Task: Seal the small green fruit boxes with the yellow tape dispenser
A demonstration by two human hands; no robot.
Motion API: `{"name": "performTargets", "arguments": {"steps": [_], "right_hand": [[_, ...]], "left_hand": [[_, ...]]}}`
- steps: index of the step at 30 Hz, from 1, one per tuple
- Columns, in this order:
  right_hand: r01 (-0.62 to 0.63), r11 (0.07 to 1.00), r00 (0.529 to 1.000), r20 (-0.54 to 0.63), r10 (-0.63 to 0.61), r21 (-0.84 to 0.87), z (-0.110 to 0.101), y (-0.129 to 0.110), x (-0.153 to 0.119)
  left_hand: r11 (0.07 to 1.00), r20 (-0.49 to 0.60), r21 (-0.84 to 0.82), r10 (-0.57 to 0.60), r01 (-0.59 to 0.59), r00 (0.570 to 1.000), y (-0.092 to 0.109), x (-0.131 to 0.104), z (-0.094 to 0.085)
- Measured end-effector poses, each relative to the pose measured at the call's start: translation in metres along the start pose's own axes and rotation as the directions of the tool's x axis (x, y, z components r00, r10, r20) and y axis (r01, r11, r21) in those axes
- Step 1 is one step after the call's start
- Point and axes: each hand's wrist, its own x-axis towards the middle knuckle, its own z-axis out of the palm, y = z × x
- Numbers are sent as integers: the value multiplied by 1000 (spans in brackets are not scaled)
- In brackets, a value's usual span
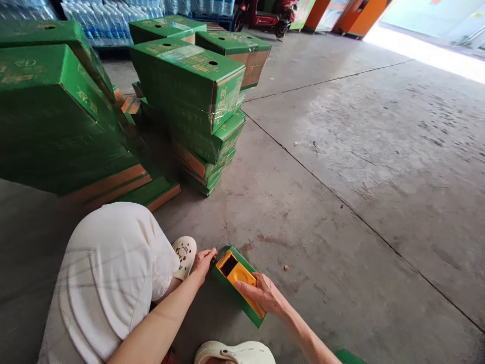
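A yellow device with a dark screen (229, 265) lies along the top of a small green box (248, 310) on the concrete floor. My right hand (264, 292) is wrapped around the lower part of the device, thumb across its face. At the box's upper left corner, my left hand (204, 261) has its fingers pinched together; what they hold, if anything, is too small to make out.
Stacked green cartons (189, 91) stand ahead, with larger green cartons (34, 111) at the left. Cream clogs (185, 255) are on my feet beside the box. Packed water bottles (109, 23) and a red scooter (263, 15) are farther back.
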Motion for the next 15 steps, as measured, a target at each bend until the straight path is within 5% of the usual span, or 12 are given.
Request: {"name": "performTargets", "arguments": {"steps": [10, 15], "right_hand": [[21, 999, 999, 25, -21, 38, 0, -2, -3], [39, 998, 998, 42, -42, 57, 0, 2, -6]], "left_hand": [[998, -78, -61, 9, -14, 997, 5, -1, -1], [991, -194, -5, 128, -131, 973, 20, -5, -6]]}}
